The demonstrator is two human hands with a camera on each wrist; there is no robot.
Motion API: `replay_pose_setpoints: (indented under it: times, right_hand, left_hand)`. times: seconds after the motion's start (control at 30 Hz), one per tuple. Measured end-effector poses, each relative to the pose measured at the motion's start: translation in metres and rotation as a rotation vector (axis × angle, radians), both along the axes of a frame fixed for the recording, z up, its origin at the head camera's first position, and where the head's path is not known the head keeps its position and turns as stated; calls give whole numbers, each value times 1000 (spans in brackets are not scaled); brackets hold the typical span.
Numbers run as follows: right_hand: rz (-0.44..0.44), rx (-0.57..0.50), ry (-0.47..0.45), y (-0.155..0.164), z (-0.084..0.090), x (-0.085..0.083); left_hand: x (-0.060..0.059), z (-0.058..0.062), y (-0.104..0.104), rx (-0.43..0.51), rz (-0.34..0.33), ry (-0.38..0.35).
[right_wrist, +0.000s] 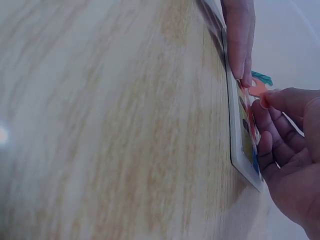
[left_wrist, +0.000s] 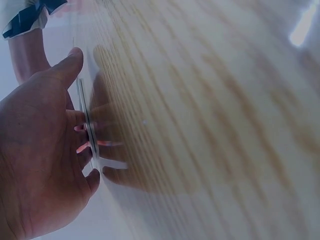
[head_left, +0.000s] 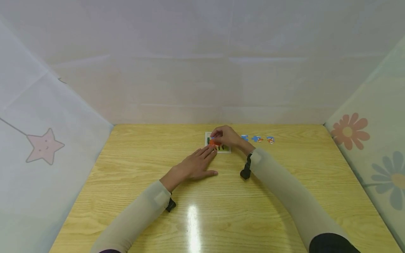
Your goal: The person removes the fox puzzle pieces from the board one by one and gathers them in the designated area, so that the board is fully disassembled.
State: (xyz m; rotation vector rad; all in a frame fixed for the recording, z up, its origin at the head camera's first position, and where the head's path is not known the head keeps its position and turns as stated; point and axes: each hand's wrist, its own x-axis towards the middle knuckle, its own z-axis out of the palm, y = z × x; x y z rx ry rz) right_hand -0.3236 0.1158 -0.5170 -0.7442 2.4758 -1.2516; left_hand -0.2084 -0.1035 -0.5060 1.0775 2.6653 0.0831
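Observation:
A small jigsaw puzzle board (head_left: 229, 151) with a white frame lies flat near the table's back edge. My left hand (head_left: 199, 163) lies at its near left side, fingers straight with the tips on the board and the thumb stretched out over the table. Over the board's top part, my right hand (head_left: 228, 136) pinches an orange jigsaw piece (right_wrist: 258, 88) between thumb and forefinger. Green shows at the piece's far end in the right wrist view, and it is tilted up from the board. In the left wrist view, the left hand (left_wrist: 45, 145) hides most of the board.
To the right of the board, several loose blue and orange jigsaw pieces (head_left: 257, 139) lie in a row on the wooden table (head_left: 142, 158). White cloth walls rise behind the table and at both sides. A camera (head_left: 245, 173) is strapped to the right wrist.

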Motion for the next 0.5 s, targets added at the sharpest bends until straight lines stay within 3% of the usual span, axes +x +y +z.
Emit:
replay_pose_setpoints:
  times: [0.2,0.5]
  right_hand:
    - [-54,-68,-41,5,0,1]
    - [-124,-174,-191,16,7,3]
  left_hand:
    - [-1,0,1,-8,-1,-12]
    - [-2,-2,1,0,6,-6]
